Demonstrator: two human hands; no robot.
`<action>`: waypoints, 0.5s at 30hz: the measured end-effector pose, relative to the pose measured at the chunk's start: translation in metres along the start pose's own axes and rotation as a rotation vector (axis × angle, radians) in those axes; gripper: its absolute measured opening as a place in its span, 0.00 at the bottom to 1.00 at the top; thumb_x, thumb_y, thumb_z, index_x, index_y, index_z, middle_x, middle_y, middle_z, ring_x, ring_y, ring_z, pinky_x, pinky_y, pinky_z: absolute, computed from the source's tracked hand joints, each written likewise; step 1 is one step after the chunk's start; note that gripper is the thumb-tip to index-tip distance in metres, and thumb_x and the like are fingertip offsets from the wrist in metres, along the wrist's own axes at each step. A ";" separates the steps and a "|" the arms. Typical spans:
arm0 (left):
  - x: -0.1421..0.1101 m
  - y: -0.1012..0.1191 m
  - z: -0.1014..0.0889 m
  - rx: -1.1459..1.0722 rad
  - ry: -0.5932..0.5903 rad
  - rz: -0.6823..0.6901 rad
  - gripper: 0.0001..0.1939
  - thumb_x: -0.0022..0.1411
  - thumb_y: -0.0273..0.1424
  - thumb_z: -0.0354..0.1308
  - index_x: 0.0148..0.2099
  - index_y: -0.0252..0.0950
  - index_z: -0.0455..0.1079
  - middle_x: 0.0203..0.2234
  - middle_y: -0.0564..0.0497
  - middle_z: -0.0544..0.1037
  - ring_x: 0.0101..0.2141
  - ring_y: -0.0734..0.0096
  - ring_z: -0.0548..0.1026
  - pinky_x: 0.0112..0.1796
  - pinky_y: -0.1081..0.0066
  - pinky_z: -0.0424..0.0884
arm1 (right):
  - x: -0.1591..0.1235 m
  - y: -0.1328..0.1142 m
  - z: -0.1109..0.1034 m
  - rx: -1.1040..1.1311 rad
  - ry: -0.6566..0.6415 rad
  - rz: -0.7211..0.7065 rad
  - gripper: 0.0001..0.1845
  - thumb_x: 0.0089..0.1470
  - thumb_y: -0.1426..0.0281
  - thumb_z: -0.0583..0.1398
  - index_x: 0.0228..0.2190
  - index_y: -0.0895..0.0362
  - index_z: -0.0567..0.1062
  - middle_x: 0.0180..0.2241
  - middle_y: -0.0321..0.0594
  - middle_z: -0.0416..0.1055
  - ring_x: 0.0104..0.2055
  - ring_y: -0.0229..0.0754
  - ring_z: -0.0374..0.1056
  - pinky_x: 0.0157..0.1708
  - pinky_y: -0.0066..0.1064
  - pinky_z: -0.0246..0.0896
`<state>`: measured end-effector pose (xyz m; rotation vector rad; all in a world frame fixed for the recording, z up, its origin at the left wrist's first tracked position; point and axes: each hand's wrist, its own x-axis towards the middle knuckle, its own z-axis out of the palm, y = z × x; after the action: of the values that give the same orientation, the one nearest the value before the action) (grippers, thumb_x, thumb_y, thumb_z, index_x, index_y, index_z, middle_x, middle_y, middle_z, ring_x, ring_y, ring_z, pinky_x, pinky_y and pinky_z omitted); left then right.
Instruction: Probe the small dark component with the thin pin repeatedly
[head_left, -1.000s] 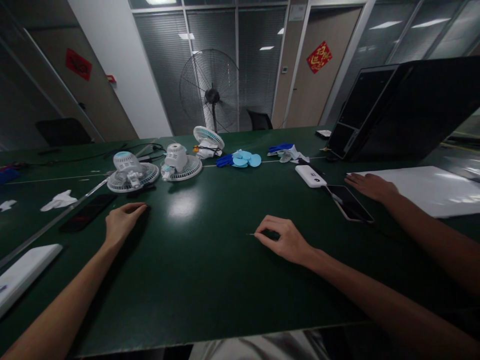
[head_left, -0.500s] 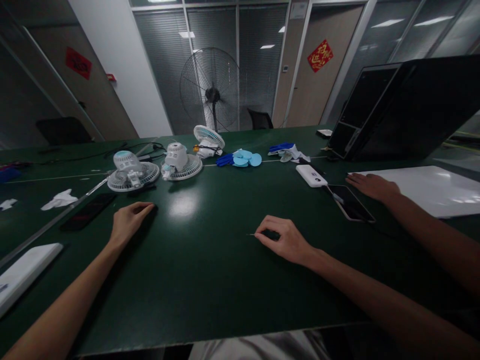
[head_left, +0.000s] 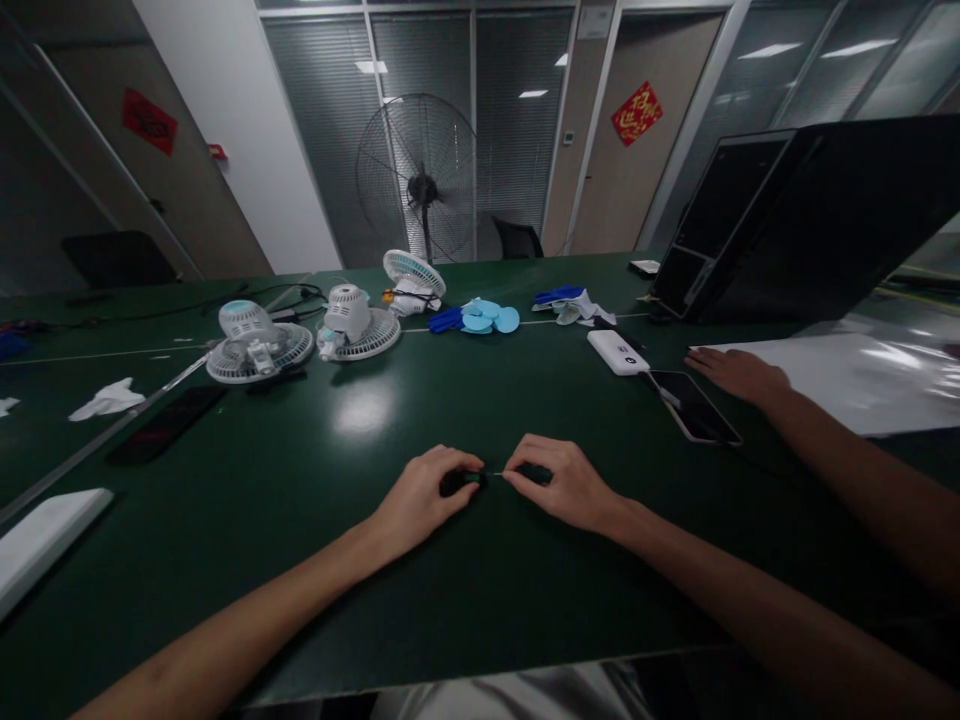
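My right hand (head_left: 562, 475) is held just above the green table, thumb and index finger pinched on a thin, pale, needle-like piece (head_left: 496, 473). Its free end points left; the piece is too small for me to tell its exact kind. Facing it, my left hand (head_left: 427, 495) has its thumb and index finger curved and a little apart. Those fingertips are close to the free end of the needle-like piece. Whether they touch it I cannot tell, and I see nothing plainly held between them.
Small white fans (head_left: 262, 345) rest towards the back left, beside light-blue discs (head_left: 489, 317) and gloves (head_left: 570, 304). A white power bank (head_left: 616, 352) and phone (head_left: 694, 407) lie right. Another person's hand (head_left: 739, 375) rests by a white sheet (head_left: 870, 380). A dark phone (head_left: 166, 425) lies left.
My left hand has moved right and forward from the table's left side to the needle-like piece, its pinch loosening. My right hand has stayed nearly still, keeping its pinch.
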<state>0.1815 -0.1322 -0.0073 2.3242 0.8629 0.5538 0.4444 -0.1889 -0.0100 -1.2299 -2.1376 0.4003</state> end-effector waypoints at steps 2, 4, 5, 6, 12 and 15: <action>0.000 0.006 0.006 -0.044 -0.006 0.015 0.17 0.67 0.32 0.62 0.58 0.44 0.74 0.47 0.50 0.80 0.45 0.65 0.77 0.47 0.66 0.73 | 0.000 0.001 0.001 -0.006 -0.001 -0.006 0.04 0.65 0.68 0.64 0.40 0.54 0.80 0.39 0.39 0.77 0.38 0.41 0.74 0.38 0.32 0.69; 0.000 0.006 0.006 -0.061 0.009 0.012 0.20 0.65 0.30 0.65 0.58 0.43 0.73 0.47 0.50 0.79 0.46 0.65 0.77 0.47 0.66 0.73 | 0.000 0.002 0.001 -0.009 0.000 -0.011 0.04 0.64 0.68 0.64 0.40 0.54 0.80 0.39 0.38 0.77 0.38 0.40 0.74 0.39 0.32 0.68; 0.000 0.006 0.005 -0.057 0.016 0.011 0.19 0.64 0.30 0.65 0.57 0.43 0.73 0.46 0.50 0.79 0.46 0.64 0.76 0.48 0.66 0.72 | 0.000 0.002 0.001 -0.011 0.001 -0.013 0.04 0.64 0.69 0.64 0.40 0.54 0.80 0.39 0.38 0.77 0.38 0.40 0.74 0.39 0.32 0.68; 0.000 0.005 0.004 -0.049 0.018 0.012 0.17 0.64 0.30 0.66 0.55 0.42 0.75 0.46 0.50 0.79 0.46 0.64 0.76 0.48 0.65 0.72 | 0.000 0.002 0.001 -0.012 0.002 -0.015 0.04 0.64 0.69 0.64 0.40 0.53 0.80 0.39 0.38 0.77 0.38 0.40 0.74 0.39 0.32 0.68; 0.001 0.003 -0.002 -0.035 -0.014 0.020 0.07 0.68 0.31 0.62 0.47 0.41 0.78 0.43 0.49 0.78 0.46 0.63 0.75 0.48 0.63 0.70 | 0.000 -0.001 0.001 -0.021 -0.013 -0.025 0.04 0.64 0.69 0.64 0.39 0.53 0.81 0.39 0.38 0.78 0.36 0.40 0.74 0.37 0.31 0.67; 0.001 0.001 0.000 -0.039 -0.009 0.021 0.07 0.68 0.32 0.62 0.47 0.41 0.78 0.44 0.50 0.78 0.46 0.63 0.74 0.48 0.63 0.70 | 0.000 -0.003 0.001 -0.026 -0.022 -0.023 0.03 0.63 0.69 0.65 0.39 0.53 0.81 0.39 0.38 0.78 0.36 0.40 0.74 0.37 0.31 0.67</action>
<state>0.1826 -0.1323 -0.0060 2.3015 0.8173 0.5640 0.4415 -0.1901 -0.0091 -1.2192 -2.1793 0.3791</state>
